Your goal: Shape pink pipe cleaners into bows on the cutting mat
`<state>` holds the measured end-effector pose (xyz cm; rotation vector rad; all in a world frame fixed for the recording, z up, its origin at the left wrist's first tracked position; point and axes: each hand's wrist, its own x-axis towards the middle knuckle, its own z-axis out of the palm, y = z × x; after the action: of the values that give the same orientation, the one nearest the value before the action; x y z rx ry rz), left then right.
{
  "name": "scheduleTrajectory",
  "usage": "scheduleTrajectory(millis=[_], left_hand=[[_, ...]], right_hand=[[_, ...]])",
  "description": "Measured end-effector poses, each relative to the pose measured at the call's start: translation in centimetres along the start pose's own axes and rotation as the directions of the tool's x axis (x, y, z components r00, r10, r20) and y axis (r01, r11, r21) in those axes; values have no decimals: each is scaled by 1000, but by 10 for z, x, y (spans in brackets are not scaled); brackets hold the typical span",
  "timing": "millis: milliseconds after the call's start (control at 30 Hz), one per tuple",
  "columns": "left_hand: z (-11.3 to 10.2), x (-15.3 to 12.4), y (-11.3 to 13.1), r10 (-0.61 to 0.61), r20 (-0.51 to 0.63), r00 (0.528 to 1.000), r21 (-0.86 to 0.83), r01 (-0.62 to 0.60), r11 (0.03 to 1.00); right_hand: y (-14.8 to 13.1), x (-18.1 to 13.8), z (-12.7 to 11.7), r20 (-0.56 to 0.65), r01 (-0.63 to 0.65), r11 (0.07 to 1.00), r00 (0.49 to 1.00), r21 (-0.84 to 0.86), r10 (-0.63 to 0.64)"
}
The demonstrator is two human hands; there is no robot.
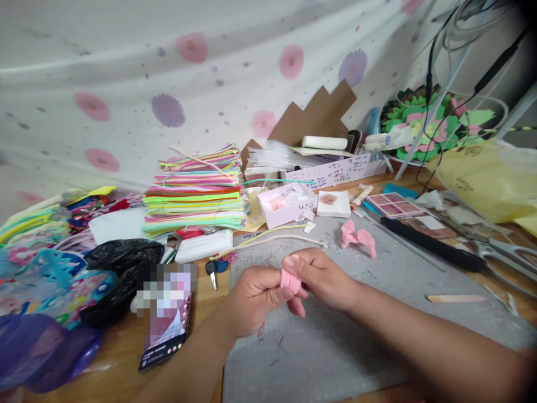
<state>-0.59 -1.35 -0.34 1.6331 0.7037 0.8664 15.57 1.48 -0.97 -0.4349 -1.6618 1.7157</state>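
Over the grey cutting mat (268, 364), both hands meet on a small pink piece (290, 281) that looks like pipe cleaners wound into a ribbed roll. My left hand (257, 299) pinches its lower left side between thumb and fingers. From the right, my right hand (325, 277) closes on the top of it, thumb pressed down, other fingers curled behind. Fingers hide part of the roll. Beyond the right hand, a shaped pink pipe-cleaner piece (358, 239) with curved ends lies on the mat.
Stacked coloured pipe cleaners (195, 193) stand at the back left. A phone (165, 319) and a key (212, 274) lie left of the mat. Rightward are a black-handled tool (432, 243), scissors (499, 249) and a wooden stick (455, 299). A small white box (285, 208) sits behind.
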Motion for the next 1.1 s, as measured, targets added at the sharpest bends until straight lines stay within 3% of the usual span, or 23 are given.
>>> scheduleTrajectory(millis=[167,300,467,600,667,800,1100], left_hand=[[-1,-1,2,54,-21,998,19,-54,998],[-4,0,0,40,-15,999,42,-39,998],[-6,4,-3,31,-104,994,120,-18,993],[-10,6,-3,74,-99,992,230,-49,972],[-12,8,-4,98,-149,984,204,-67,977],[-12,9,-9,41,-367,929,118,3,993],[-12,10,-9,-15,-445,895,208,119,971]], right_hand=[[-5,-1,-2,25,49,991,999,-123,-46],[2,0,-6,-11,72,997,997,-22,-72],[4,5,-14,-156,89,994,985,59,-79],[-2,6,-15,-250,35,999,968,-19,-39],[-4,6,-16,-281,-4,994,959,-107,-26],[-5,6,-16,-294,-95,969,956,-228,25],[-1,9,-14,-276,-145,956,959,-257,71]])
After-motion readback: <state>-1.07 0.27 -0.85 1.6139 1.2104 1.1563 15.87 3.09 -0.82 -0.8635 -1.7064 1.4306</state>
